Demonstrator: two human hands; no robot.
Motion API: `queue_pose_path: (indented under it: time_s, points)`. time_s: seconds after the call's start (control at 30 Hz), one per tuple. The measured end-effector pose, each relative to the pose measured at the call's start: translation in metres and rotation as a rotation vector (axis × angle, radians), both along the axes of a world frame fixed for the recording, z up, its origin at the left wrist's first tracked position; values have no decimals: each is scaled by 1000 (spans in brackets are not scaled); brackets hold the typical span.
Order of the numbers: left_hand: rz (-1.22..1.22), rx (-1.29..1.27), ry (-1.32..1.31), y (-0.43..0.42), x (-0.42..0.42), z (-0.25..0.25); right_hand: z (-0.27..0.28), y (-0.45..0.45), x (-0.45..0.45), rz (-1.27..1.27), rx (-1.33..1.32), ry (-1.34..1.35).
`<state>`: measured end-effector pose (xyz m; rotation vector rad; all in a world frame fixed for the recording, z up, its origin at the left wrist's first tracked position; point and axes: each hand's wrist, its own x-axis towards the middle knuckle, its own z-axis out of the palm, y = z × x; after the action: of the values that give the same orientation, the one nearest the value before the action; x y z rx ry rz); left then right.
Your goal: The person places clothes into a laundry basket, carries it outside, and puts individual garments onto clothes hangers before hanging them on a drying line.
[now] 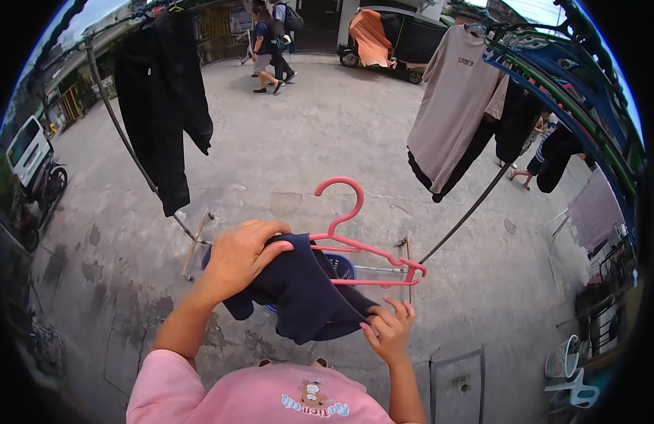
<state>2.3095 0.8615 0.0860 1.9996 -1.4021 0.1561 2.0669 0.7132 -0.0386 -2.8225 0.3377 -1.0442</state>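
Observation:
A pink plastic hanger (369,249) has its left part inside a dark navy garment (299,297), while its hook and right arm stick out bare. My left hand (246,258) is closed over the garment's upper left part, with the hanger's left side under the cloth there. Lower right, my right hand (389,326) pinches the garment's edge between thumb and fingers, below the hanger's right end. Behind the cloth a blue basket (345,267) shows in part.
Black trousers (161,106) hang at the left. A beige shirt (458,99) and several empty hangers (546,63) hang at the upper right. People (270,46) walk at the back near a covered vehicle (394,39). A white chair (575,389) stands lower right.

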Motion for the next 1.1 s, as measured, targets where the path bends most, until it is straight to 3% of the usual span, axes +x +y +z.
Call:
queue_pose_path:
  time_s: [0.13, 0.2, 0.3, 0.43, 0.57, 0.67, 0.73, 0.77, 0.8, 0.87, 0.93, 0.97, 1.03, 1.1]
  points:
    - [-51, -17, 93, 12, 2, 3, -5, -36, -22, -82, 227, -94]
    - [-88, -48, 3, 14, 0, 4, -5, -50, -26, -66, 443, -296]
    - [-88, -25, -91, 17, -7, 5, 3, -64, -35, -32, 499, -385]
    - [-50, 18, -229, 13, -16, 3, 38, -60, -29, -50, 380, -389]
    - [-47, -96, -80, -6, -26, -5, 81, -35, 5, -8, -63, -217]
    - [-19, -159, -35, -16, -25, -14, 82, -16, 17, 114, -154, -158]
    - [-25, -192, 0, -18, -20, -18, 87, -17, 13, 286, -12, -184]
    - [-7, -213, 33, -21, -19, -21, 87, -20, 3, 412, 233, -129]
    - [-15, -214, 34, -24, -17, -21, 84, -28, -1, 481, 325, -307]
    - [-39, -208, 46, -27, -15, -20, 95, -56, -18, 113, 112, -269]
    - [-92, -262, -2, -38, -11, -15, 100, -91, -28, -58, 184, -100]
    - [-92, -274, 0, -41, -11, -11, 89, -113, -31, -9, 282, 4]
    - [-108, -212, 12, -48, -9, -1, 91, -127, -32, 184, 809, 237]
    - [-142, -219, -47, -52, -3, 3, 81, -128, -23, 295, 1077, 182]
